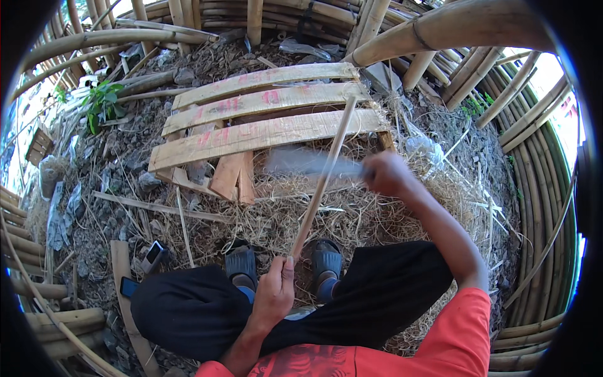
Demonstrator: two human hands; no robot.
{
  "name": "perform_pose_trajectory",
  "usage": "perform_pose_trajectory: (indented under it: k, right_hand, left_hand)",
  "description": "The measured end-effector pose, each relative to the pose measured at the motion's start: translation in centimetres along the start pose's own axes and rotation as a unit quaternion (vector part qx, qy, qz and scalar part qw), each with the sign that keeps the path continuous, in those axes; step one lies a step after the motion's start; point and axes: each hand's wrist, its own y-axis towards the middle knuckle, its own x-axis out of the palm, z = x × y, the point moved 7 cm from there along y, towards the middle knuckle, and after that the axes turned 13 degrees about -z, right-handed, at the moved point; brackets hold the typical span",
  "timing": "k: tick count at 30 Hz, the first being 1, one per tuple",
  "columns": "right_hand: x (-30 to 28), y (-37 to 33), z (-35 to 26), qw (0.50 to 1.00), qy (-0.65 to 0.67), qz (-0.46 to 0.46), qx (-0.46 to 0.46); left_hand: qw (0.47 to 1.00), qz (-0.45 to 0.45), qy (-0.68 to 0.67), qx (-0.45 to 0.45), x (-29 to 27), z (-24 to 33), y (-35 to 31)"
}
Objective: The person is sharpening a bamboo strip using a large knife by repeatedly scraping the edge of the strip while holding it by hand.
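Gripping: your left hand (274, 295) is closed around the near end of a long bamboo stick (321, 179), just above your knees.
Stick: it slants up and away from you, its far end lying over the slats of the wooden pallet (264, 129).
Right hand: your right hand (388, 174) is closed on the handle of a blade (311, 162), which shows only as a grey blur, so you cannot tell its exact shape.
Blade: it reaches leftward from your fist and meets the stick about halfway along.
Ground: dry straw (352, 217) and shavings cover the earth under the stick.
Feet: your dark sandals (242, 261) sit side by side just beyond your knees.
Left side: a phone (129, 286) lies on a plank (125, 295) beside your left knee.
Surroundings: bamboo poles (452, 28) ring the spot.
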Motion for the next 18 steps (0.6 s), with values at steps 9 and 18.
perform_pose_trajectory:
  k: [9,18]
  right_hand:
    - [0.4,-3.4,10.8,0.901,0.307,0.123,0.282]
    - [-2.6,-2.3,-2.7,0.974,0.223,0.019,0.042]
  left_hand:
    - [0.999,0.014,-0.034,-0.028,-0.9,-0.3,0.2]
    - [0.997,0.019,-0.067,0.016,-2.2,-1.1,1.2]
